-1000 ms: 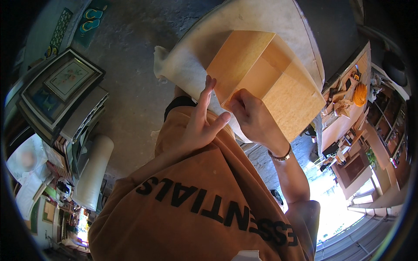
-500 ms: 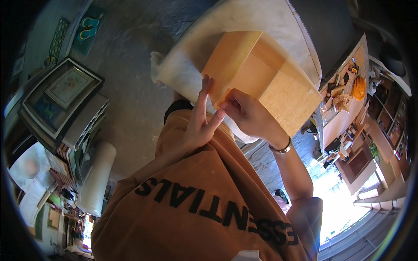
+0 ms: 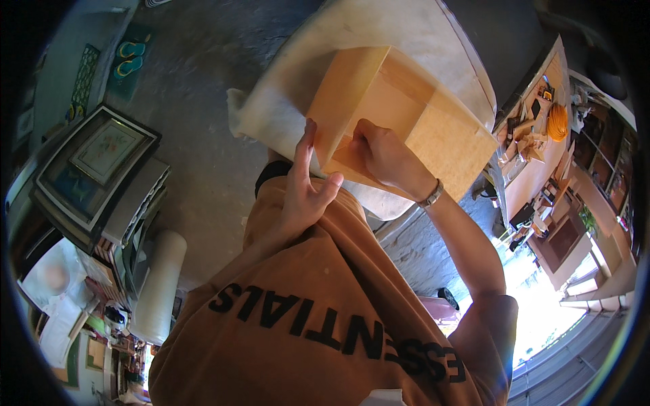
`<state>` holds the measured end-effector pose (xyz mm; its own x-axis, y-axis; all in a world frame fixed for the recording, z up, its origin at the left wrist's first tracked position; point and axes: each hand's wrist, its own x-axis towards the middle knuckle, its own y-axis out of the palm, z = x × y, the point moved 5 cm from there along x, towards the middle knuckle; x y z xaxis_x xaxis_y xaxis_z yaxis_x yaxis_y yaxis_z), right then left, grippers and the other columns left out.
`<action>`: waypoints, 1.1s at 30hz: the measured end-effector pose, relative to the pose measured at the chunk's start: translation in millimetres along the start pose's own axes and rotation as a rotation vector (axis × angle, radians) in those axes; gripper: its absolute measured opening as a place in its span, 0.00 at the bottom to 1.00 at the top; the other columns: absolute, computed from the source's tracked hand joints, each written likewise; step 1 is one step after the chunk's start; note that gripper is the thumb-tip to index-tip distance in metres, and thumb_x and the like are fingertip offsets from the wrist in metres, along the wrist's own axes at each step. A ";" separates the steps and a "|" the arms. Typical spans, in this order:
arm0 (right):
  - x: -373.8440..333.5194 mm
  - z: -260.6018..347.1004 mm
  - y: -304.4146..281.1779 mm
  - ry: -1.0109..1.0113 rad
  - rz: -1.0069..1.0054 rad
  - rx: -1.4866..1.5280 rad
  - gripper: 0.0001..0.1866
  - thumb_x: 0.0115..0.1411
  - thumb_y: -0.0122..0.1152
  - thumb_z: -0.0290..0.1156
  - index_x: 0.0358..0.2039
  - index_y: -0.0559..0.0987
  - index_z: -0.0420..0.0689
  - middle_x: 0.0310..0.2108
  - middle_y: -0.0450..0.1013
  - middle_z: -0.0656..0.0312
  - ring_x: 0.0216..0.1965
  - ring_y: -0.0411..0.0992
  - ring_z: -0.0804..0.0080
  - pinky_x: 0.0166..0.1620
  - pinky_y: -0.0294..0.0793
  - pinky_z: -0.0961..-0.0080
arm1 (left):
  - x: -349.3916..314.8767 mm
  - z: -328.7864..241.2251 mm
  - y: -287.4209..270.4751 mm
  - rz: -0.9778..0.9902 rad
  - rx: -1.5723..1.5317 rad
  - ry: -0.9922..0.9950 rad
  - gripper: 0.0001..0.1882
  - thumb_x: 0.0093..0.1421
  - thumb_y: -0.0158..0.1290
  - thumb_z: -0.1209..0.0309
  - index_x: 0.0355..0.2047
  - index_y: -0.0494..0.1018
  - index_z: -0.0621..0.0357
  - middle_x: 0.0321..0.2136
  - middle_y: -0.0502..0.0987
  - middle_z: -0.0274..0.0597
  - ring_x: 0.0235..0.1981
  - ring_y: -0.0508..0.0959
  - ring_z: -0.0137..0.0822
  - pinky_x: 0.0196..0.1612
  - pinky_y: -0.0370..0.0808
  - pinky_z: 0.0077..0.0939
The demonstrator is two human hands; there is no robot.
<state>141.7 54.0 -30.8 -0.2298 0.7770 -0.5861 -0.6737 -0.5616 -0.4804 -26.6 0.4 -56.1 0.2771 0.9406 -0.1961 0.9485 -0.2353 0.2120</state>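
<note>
An open, light-brown box [image 3: 450, 145], apparently of thin wood board, sits tilted on a pale padded surface [image 3: 298, 81] in front of me. My left hand [image 3: 306, 193] is at its near left corner, fingers stretched up along the outer side and thumb apart. Inside the opening, close to the near wall, my right hand [image 3: 389, 159] is closed in a fist, knuckles up. Whatever its fingers may hold is hidden. A watch [image 3: 432, 194] circles the right wrist.
Framed pictures [image 3: 101, 155] are stacked at the left, beside a pale roll [image 3: 159, 287]. Teal sandals [image 3: 128, 59] lie at the far left. To the right, a cluttered workbench [image 3: 525, 183] carries an orange coil [image 3: 558, 122] and scraps.
My right hand has moved away from the left thumb, up and rightward into the box. The left hand stays by the corner, shifted slightly left in the picture.
</note>
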 end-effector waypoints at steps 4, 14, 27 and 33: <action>6.7 -19.8 -0.6 0.088 -0.014 -0.078 0.06 0.66 0.53 0.26 0.38 0.75 0.36 0.32 0.77 0.43 0.35 0.78 0.46 0.40 0.76 0.59 | 1.9 -3.7 0.7 0.004 0.004 -0.009 0.46 0.62 0.56 0.69 0.72 0.42 0.71 0.71 0.51 0.62 0.73 0.52 0.52 0.73 0.48 0.43; 14.7 -61.3 -1.1 0.218 0.015 -0.107 0.10 0.67 0.54 0.30 0.40 0.73 0.35 0.34 0.78 0.38 0.40 0.77 0.38 0.43 0.77 0.50 | 2.1 -3.2 -1.2 0.009 -0.007 -0.001 0.46 0.60 0.56 0.71 0.72 0.43 0.71 0.71 0.51 0.62 0.73 0.51 0.52 0.73 0.48 0.43; -30.8 -63.5 -44.1 0.754 0.180 0.354 0.33 0.69 0.50 0.62 0.39 0.77 0.38 0.24 0.75 0.54 0.29 0.76 0.72 0.25 0.73 0.74 | -22.9 -1.7 -9.9 -0.019 -0.122 -0.266 0.46 0.59 0.65 0.69 0.69 0.48 0.67 0.71 0.51 0.63 0.73 0.51 0.53 0.74 0.43 0.46; -73.6 -32.3 -47.6 0.507 0.429 -0.132 0.39 0.65 0.51 0.68 0.32 0.79 0.36 0.22 0.75 0.51 0.27 0.76 0.62 0.30 0.74 0.69 | -33.3 -0.4 39.3 0.590 0.051 -0.517 0.28 0.63 0.60 0.46 0.39 0.78 0.65 0.34 0.82 0.45 0.39 0.81 0.36 0.40 0.77 0.28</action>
<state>213.3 14.3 14.1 -0.0785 0.2660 -0.9608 -0.4971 -0.8458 -0.1936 1.4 -40.1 -40.9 0.7613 0.4263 -0.4886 0.6250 -0.6832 0.3777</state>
